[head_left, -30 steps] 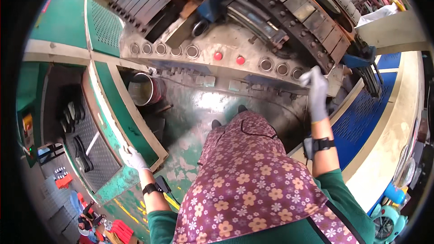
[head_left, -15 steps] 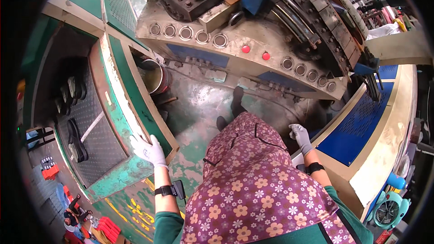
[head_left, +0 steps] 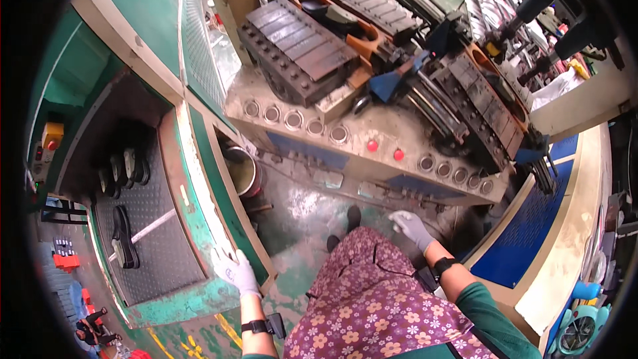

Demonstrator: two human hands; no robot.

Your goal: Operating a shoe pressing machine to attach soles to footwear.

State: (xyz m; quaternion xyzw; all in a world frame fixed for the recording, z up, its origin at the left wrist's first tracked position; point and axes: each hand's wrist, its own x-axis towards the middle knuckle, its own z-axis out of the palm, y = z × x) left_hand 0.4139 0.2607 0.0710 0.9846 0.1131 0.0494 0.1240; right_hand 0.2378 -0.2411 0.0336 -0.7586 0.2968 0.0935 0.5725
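My left hand (head_left: 235, 271), in a white glove, has its fingers spread at the chipped edge of a green machine housing (head_left: 219, 226); whether it presses on the edge I cannot tell. My right hand (head_left: 413, 229), also gloved in white, reaches forward in front of my apron with nothing in it and its fingers loosely extended. Ahead of it stands a beige machine base (head_left: 352, 148) with two red push buttons and rows of round metal-rimmed fittings. In the housing's opening on the left, a dark shoe (head_left: 123, 236) lies on a grey studded surface, with several more shoes (head_left: 136, 166) behind it.
Heavy metal mould blocks (head_left: 302, 43) and a tilted mould (head_left: 482, 106) top the base. A bucket (head_left: 244, 171) stands by the housing. At right are a blue perforated panel (head_left: 525, 226) and a teal fan (head_left: 577, 334). Another person (head_left: 90, 329) is far off at lower left.
The view has tilted up, showing more of the machine. My right hand has moved forward and left from beside the right-hand panel. My left hand remains by the housing edge.
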